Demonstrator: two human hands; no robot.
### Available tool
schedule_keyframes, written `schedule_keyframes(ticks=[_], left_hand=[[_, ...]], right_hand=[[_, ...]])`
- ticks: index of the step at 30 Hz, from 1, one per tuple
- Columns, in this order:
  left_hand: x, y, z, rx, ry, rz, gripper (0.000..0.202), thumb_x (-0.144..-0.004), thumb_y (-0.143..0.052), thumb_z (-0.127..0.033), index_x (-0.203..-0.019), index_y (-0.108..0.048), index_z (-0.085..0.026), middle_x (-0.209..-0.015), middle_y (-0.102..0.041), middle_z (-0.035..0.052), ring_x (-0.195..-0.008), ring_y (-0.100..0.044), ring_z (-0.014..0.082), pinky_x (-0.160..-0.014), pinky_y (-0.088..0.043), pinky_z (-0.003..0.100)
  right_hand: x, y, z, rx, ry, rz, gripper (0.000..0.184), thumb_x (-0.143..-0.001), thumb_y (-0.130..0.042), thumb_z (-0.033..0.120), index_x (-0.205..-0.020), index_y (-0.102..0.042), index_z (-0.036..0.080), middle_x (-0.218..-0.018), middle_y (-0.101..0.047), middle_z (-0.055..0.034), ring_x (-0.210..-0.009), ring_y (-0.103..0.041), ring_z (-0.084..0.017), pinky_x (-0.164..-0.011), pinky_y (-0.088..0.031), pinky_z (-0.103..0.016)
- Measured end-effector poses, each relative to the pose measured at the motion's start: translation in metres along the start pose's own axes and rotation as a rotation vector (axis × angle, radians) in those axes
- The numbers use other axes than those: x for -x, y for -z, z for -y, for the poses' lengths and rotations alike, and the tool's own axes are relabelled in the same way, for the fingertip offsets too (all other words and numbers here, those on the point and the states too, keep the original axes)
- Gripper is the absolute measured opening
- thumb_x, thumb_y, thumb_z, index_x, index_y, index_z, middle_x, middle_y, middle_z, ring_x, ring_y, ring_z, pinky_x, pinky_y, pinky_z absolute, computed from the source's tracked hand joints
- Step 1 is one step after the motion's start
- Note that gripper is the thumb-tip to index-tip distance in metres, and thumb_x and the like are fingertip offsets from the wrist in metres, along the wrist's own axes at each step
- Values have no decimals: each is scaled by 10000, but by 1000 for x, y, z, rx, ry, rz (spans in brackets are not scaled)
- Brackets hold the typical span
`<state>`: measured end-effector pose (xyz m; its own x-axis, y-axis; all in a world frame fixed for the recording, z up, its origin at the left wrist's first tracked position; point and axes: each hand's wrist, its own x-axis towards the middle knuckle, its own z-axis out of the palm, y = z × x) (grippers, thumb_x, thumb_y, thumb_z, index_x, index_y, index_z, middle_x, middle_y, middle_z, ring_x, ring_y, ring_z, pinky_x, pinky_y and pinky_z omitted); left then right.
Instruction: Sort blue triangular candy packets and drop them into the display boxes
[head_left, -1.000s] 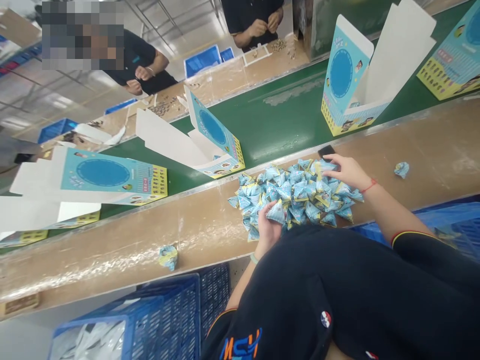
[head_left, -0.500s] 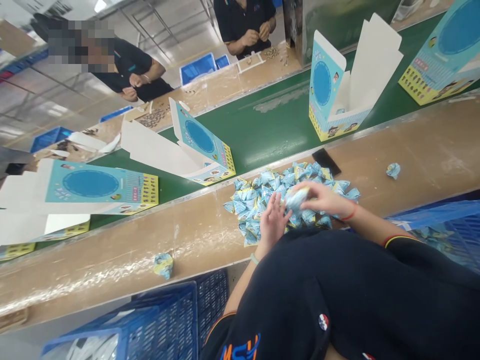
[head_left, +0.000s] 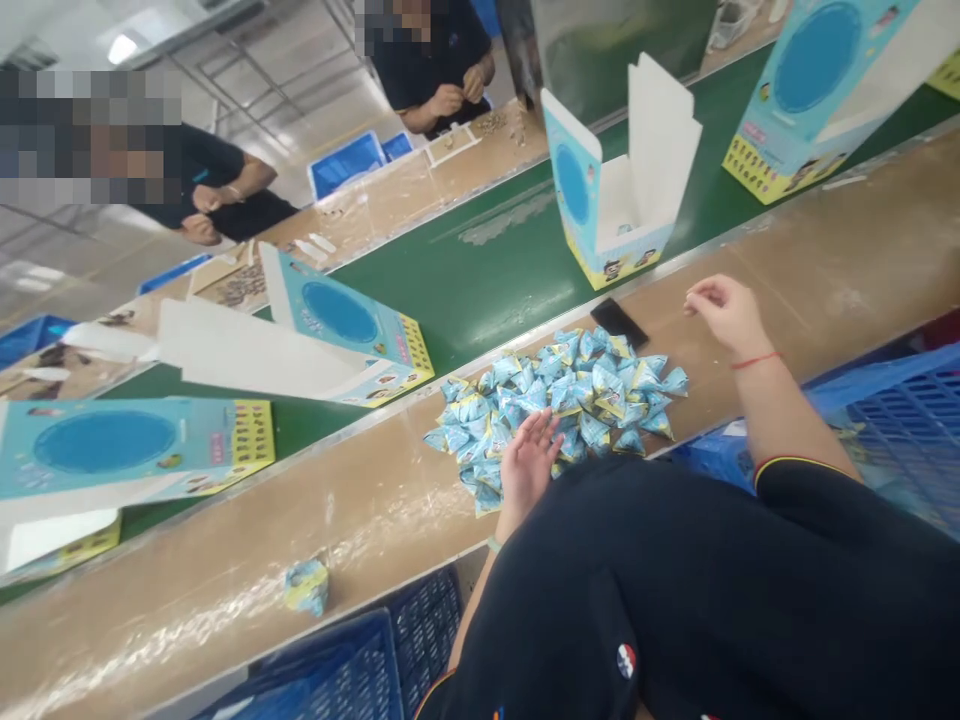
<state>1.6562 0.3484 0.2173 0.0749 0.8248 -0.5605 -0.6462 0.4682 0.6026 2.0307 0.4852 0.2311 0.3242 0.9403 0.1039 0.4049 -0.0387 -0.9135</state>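
Observation:
A heap of small blue-and-yellow pyramid-shaped packets (head_left: 600, 385) lies on the brown bench in front of me. My left hand (head_left: 527, 465) rests at the near side of this heap, palm turned up and fingers spread, with nothing in it. Right of the heap, over the bench, is my right hand (head_left: 727, 312), its fingers bent and pinched together. Whatever they hold, if anything, is hidden. A black phone-like slab (head_left: 619, 322) lies between the heap and the green belt. One crumpled packet (head_left: 307, 586) sits alone at the left on the bench.
Open printed cartons stand on the green belt (head_left: 480, 290), one upright carton (head_left: 611, 220) beyond the heap. More cartons (head_left: 337, 310) lean left. Blue crates (head_left: 330, 670) are below the bench, another crate (head_left: 900, 420) at right. Two people (head_left: 442, 60) work across the belt.
My right hand has left the heap, where it held a packet, and moved right. The lone packet on that side no longer shows. My left hand stays by the heap. The view has shifted.

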Motion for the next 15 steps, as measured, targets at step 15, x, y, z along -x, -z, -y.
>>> schedule_keyframes(ticks=[15], left_hand=[[-12,55,13,-360,152,-183,321,-596,-684,-731,-843,-780,-550,-1237,-741,-113,-1517,-368,293,-1221,-371,467]], right_hand=[[-75,103,-149,586,-464,-366,455,-764,-632,182,-1213,-651,114,-1431,-534,-231,-1324,-457,-347,-1117,-364,-488]])
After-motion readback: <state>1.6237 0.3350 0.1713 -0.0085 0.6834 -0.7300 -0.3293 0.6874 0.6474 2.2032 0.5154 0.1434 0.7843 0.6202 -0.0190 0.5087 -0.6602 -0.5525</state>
